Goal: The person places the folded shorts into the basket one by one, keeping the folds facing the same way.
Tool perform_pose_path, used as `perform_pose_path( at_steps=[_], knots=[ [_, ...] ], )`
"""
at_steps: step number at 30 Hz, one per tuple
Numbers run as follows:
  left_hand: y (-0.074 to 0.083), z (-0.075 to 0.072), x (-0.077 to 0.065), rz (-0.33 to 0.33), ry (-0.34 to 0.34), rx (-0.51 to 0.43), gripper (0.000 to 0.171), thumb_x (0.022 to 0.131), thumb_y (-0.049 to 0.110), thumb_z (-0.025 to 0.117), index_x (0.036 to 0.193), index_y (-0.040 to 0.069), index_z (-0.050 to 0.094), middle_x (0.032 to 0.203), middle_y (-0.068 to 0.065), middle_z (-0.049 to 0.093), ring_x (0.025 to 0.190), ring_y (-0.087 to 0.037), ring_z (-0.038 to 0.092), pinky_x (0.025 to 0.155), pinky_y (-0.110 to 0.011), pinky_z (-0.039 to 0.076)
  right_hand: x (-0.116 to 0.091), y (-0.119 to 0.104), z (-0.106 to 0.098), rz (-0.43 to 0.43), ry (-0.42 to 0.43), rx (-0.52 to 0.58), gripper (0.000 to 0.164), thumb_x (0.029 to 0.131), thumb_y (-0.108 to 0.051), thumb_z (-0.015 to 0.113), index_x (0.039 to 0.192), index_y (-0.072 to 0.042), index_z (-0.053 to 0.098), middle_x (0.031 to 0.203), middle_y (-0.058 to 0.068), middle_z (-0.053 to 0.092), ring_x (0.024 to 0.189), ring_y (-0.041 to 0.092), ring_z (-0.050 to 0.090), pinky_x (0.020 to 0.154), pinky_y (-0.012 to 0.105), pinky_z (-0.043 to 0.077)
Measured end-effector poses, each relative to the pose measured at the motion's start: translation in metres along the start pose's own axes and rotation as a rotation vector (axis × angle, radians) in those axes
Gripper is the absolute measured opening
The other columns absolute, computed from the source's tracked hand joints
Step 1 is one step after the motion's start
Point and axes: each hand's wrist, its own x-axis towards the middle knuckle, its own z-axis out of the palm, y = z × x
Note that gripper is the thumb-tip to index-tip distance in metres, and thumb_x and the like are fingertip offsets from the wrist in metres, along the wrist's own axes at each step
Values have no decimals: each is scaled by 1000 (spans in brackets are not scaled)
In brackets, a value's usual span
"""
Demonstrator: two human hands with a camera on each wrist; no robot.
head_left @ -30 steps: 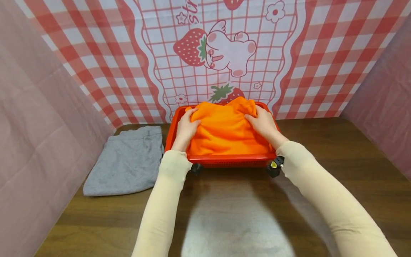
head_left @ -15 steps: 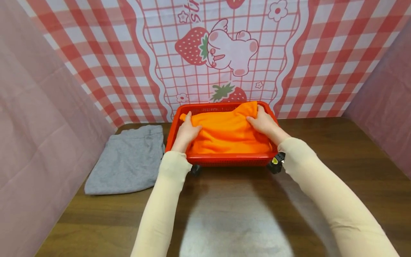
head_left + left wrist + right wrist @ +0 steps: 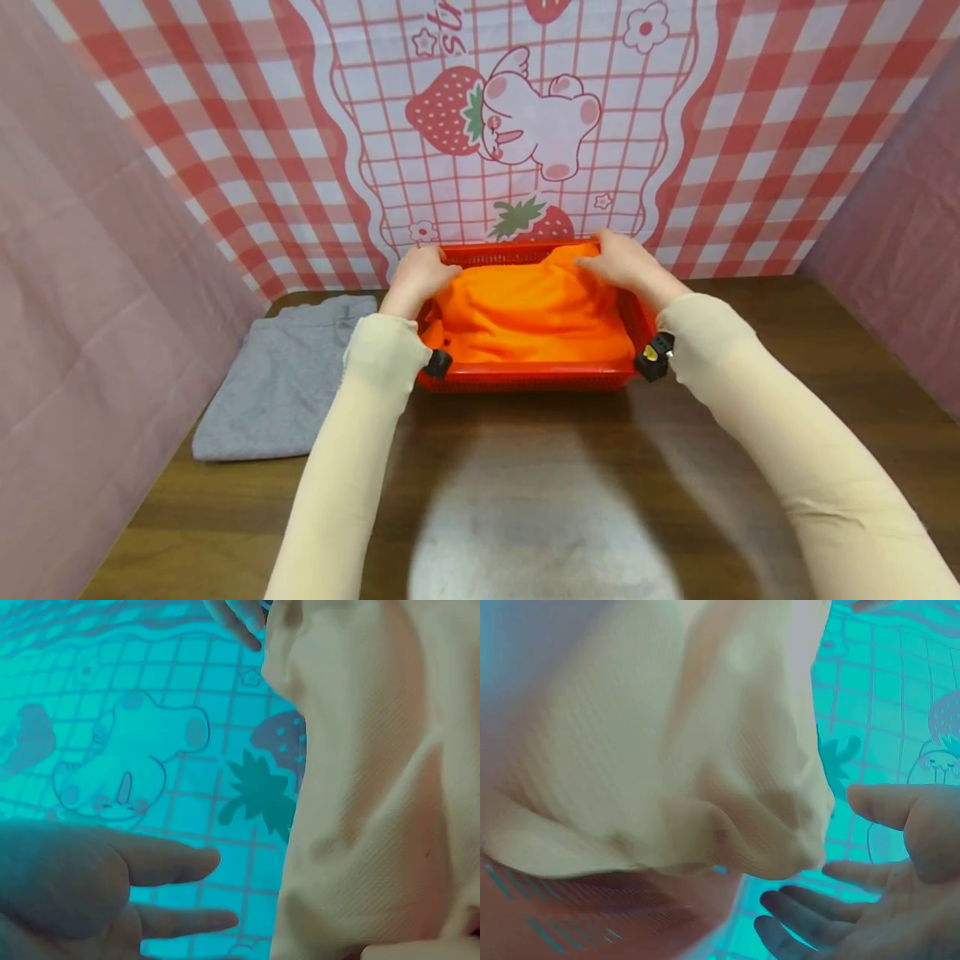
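A bright orange cloth (image 3: 532, 312), perhaps a folded garment, lies in the red plastic basket (image 3: 525, 369) against the back wall. At the basket's left side is my left hand (image 3: 417, 279); the left wrist view shows its fingers (image 3: 176, 862) straight and apart from the cloth, which looks pale there. My right hand (image 3: 626, 265) is over the basket's back right corner. In the right wrist view its fingers (image 3: 802, 915) are spread beside the cloth's edge (image 3: 727, 787), gripping nothing. The hands and sleeves hide parts of the basket's sides.
A folded grey cloth (image 3: 281, 383) lies on the wooden table (image 3: 765, 400) left of the basket, partly behind my left sleeve. Checked fabric (image 3: 765, 167) with strawberries hangs close behind the basket. Pink curtains (image 3: 112, 275) close both sides.
The orange cloth has sunk lower into the basket, baring its back wall. My left hand has let go and moved left; my right hand has released the cloth's corner and shifted slightly up.
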Motion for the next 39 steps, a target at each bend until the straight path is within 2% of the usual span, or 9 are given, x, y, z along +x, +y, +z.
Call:
perform_pose_path(
  at_steps=[2,6,9,11,14,17,20,29,39],
  knots=[
    [0,-1,7,17,-31,-21,27,90,31,52,84,5,50,75,-7,42,73,-22,40,70,-33,36,2,-2,-3,-8,1,-13,61,91,-29,48,137,5,28,136,28,36,119,40,37,104,52,25],
    [0,5,19,9,-104,-92,31,89,27,54,69,10,38,63,-1,26,57,-16,27,58,-27,28,8,-6,-2,-19,5,-21,55,92,-28,47,134,6,34,132,27,40,117,39,40,103,51,27],
    [-2,15,25,18,-159,-121,28,88,25,54,69,10,41,64,0,29,56,-15,32,56,-26,31,12,-9,3,-16,-4,-6,54,92,-28,47,133,5,36,132,26,41,117,39,40,104,51,27],
    [-3,21,28,22,-203,-129,24,88,26,54,76,6,48,69,-3,36,62,-17,38,60,-27,35,15,-10,6,-12,-13,0,53,92,-28,48,132,5,37,131,25,43,115,39,41,103,51,28],
    [-5,27,31,-2,-286,-181,37,90,29,52,112,0,52,103,-11,52,91,-21,47,83,-30,41,21,-10,10,3,-40,-15,54,92,-30,49,132,4,39,130,24,44,114,37,42,103,50,29],
    [-8,30,36,-57,-362,-229,59,90,32,52,138,2,34,139,-13,37,120,-24,38,103,-36,31,26,-10,13,14,-93,-55,56,92,-34,48,132,4,40,130,24,45,113,36,43,102,49,30],
    [-9,32,39,-110,-404,-282,67,90,30,54,143,6,23,148,-10,25,130,-25,29,108,-39,25,30,-10,16,-11,-147,-94,56,92,-34,47,131,6,40,131,24,44,113,36,43,102,49,30],
    [-13,34,42,-118,-265,-449,41,86,17,60,121,4,44,123,-12,45,99,-23,43,86,-36,40,34,-12,20,-107,-62,-33,43,87,-15,55,125,2,46,128,24,46,113,37,43,102,48,30],
    [-3,36,41,-88,-65,-507,38,89,14,56,122,8,40,120,-13,47,101,-27,43,90,-37,37,37,-11,18,-70,81,117,36,87,-12,56,120,-1,47,127,22,46,113,36,43,99,48,32]
  ],
)
